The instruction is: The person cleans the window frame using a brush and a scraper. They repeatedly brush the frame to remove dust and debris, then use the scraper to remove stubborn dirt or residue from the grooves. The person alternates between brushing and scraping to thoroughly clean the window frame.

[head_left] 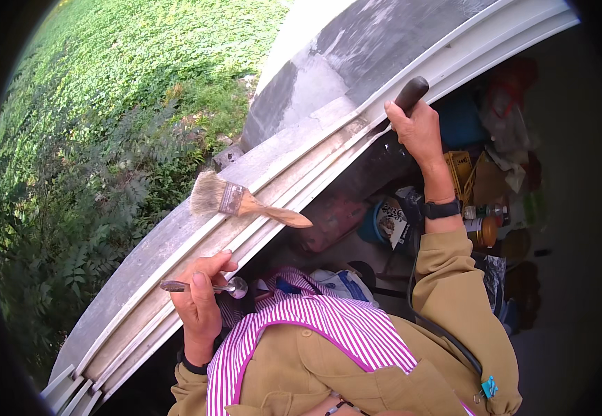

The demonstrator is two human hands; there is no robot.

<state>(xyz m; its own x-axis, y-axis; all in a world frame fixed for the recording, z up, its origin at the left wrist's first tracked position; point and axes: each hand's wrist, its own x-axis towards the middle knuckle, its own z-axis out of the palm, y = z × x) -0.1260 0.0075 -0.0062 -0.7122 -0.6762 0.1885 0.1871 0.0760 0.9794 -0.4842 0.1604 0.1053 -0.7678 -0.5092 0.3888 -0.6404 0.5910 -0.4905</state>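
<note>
My right hand point(418, 127) grips a dark-handled tool point(411, 96); its narrow metal blade points down-left at the inner edge of a white sliding-window track point(436, 57). A metal spoon point(237, 287) lies across the fingers of my left hand point(199, 296), beside the lower part of the same track. Between my hands, a flat paintbrush point(246, 202) with a wooden handle and pale bristles rests across the rails, its bristles towards the outer sill. Brownish dirt shows in the track's grooves.
Beyond the track runs a grey concrete sill point(171, 229), with green plants point(124, 104) outside. Below it, indoors, are a blue tub point(371, 223), a yellow plastic crate point(458, 169), an orange-lidded jar point(488, 231) and plastic bags point(503, 119). A black cord point(444, 335) hangs along my right sleeve.
</note>
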